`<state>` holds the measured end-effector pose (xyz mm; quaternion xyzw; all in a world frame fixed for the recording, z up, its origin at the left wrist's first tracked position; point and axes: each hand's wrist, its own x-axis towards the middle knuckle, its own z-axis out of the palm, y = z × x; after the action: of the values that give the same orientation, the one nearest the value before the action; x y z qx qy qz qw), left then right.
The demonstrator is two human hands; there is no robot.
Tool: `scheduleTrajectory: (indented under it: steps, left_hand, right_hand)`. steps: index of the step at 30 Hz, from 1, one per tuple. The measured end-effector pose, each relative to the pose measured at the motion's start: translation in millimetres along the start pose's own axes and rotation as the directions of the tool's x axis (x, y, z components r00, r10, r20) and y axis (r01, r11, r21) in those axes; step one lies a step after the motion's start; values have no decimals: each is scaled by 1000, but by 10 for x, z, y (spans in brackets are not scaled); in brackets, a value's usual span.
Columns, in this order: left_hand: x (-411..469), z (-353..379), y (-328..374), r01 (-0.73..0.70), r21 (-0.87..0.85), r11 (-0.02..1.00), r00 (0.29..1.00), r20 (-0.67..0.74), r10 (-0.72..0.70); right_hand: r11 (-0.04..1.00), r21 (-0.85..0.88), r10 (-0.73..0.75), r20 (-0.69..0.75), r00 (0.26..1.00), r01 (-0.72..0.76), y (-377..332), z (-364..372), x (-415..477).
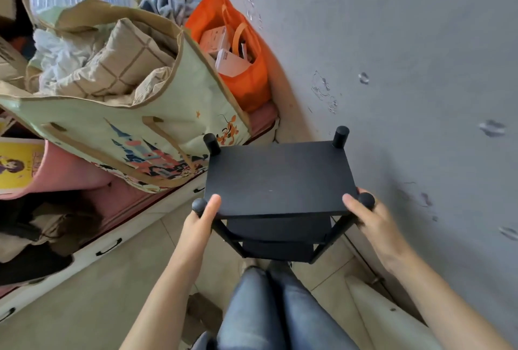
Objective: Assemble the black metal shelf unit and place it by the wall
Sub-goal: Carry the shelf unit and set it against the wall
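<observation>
The black metal shelf unit (276, 178) stands upright in front of me, seen from above, with two lower shelves showing under its top board. Round post caps stick up at its corners. My left hand (200, 219) grips the near left post, thumb lying on the top board. My right hand (367, 216) grips the near right post, thumb on the board's edge. The grey wall (420, 69) runs along the unit's right side. My legs in jeans are just below the unit.
A large pale green fabric bag (126, 103) stuffed with bedding sits on a bed at the left, close to the unit's far left corner. An orange bag (246, 69) with white boxes lies behind it. White drawers (112, 243) run under the bed. Tiled floor (98, 293) lies at lower left.
</observation>
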<state>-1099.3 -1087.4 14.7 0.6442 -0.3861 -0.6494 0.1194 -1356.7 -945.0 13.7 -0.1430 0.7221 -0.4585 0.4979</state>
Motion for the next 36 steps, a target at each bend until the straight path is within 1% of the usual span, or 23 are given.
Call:
scheduleTrajectory:
  steps: [3,6,8,10,12,14,18,24,31,33,36]
  left_hand:
    - [296,38,-17,98,-50,994,995,2,-98]
    - [633,98,-95,139,-105,985,990,23,-137]
    - [899,127,-203,162,-84,983,987,31,-160]
    - [1167,154,-340,219,-52,974,976,22,-218]
    - [1403,182,-445,264,-39,964,964,32,-263]
    - [1618,238,-531,291,-10,957,956,36,-291]
    - [2009,361,-654,296,47,954,955,23,-297]
    - [2447,490,-734,300,167,939,951,20,-307]
    - [2690,585,-651,236,271,933,967,29,-253]
    - [2727,564,-641,214,331,919,971,34,-238]
    - [2735,512,-637,188,463,866,969,59,-242]
  right_hand:
    - [989,11,149,-32,988,-149,82,53,272]
    - [969,11,246,-106,963,-247,329,64,641]
    - [953,-4,300,-145,943,-304,514,60,861]
    - [932,-41,348,-174,921,-360,705,61,1032]
    - [912,-92,378,-193,905,-400,882,80,1152]
    - [900,-99,398,-211,893,-424,1059,99,1268]
    - [909,-55,389,-240,889,-413,1330,164,1485]
    - [921,-50,360,-270,893,-387,1637,188,1825]
    - [929,-25,345,-302,889,-369,1789,171,2012]
    - [926,-26,352,-295,888,-376,1808,180,2006]
    - [904,-71,391,-258,883,-421,1822,185,1963]
